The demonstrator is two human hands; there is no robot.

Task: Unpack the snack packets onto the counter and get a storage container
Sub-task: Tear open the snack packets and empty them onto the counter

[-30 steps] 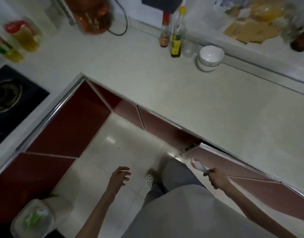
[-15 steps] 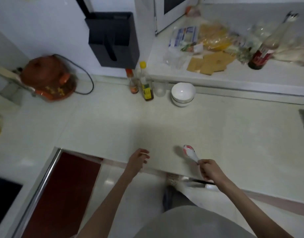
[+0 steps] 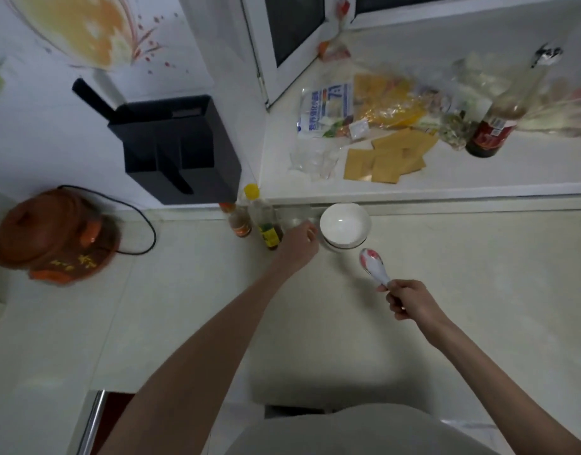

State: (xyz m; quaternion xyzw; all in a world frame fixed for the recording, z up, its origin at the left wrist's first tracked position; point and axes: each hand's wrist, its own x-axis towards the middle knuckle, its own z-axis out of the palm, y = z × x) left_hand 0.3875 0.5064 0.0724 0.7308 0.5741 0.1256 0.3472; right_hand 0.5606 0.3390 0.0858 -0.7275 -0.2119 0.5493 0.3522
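Observation:
My right hand [image 3: 410, 300] is shut on the handle of a white spoon with a red pattern [image 3: 373, 266], held over the pale counter [image 3: 446, 290]. My left hand [image 3: 299, 246] is stretched forward, its fingers at the left rim of a white bowl [image 3: 345, 224] that stands by the back ledge. A small clear glass [image 3: 297, 220] sits just behind that hand, partly hidden. Whether the fingers touch the bowl or the glass I cannot tell. Snack packets [image 3: 364, 116] and yellow sachets [image 3: 387, 156] lie on the raised sill behind.
Two sauce bottles [image 3: 254, 218] stand left of the bowl. A black knife block [image 3: 177, 146] hangs on the wall. A brown clay pot [image 3: 53, 234] with a cord sits at the far left. A dark glass bottle [image 3: 499, 123] leans on the sill at right.
The view has tilted up from the floor and cabinets to the counter. My left hand has reached forward from the counter's front edge to the bowl. My right hand has carried the spoon forward.

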